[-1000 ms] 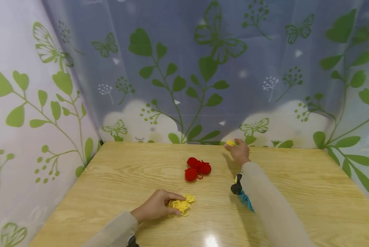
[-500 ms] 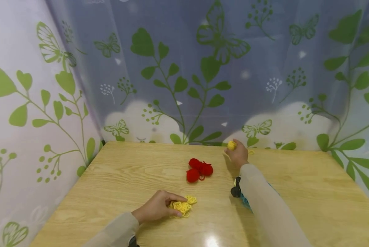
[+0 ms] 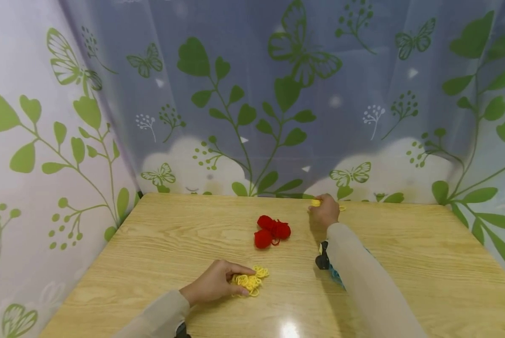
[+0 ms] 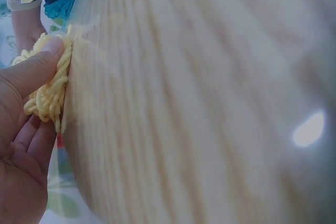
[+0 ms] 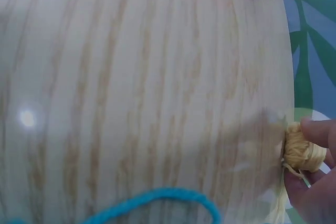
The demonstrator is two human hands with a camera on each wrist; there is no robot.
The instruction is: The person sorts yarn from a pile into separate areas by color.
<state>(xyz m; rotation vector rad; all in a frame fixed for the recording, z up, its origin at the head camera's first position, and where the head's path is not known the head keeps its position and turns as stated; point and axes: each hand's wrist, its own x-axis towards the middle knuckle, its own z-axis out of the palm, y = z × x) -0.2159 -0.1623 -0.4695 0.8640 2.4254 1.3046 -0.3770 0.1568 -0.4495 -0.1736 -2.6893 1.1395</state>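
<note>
My left hand [image 3: 213,282] grips a loose heap of yellow yarn [image 3: 249,282] on the near middle of the table. In the left wrist view the thumb lies over the looped yellow strands [image 4: 50,95], with fingers beneath. At the far edge of the table, my right hand [image 3: 325,211] holds a small wound ball of yellow yarn [image 3: 315,203]. The right wrist view shows that ball [image 5: 302,150] between thumb and fingers, down at the tabletop, a loose strand trailing from it. Part of the ball is hidden by the hand in the head view.
Several red yarn balls [image 3: 271,232] sit clustered mid-table, between the hands. Blue yarn [image 3: 337,276] lies under the right forearm, mostly covered by the sleeve. A patterned curtain [image 3: 235,94] hangs behind the wooden table [image 3: 184,225].
My right hand has turned and lowered the yellow yarn ball towards the tabletop at the far edge. The left hand stays on the yellow heap.
</note>
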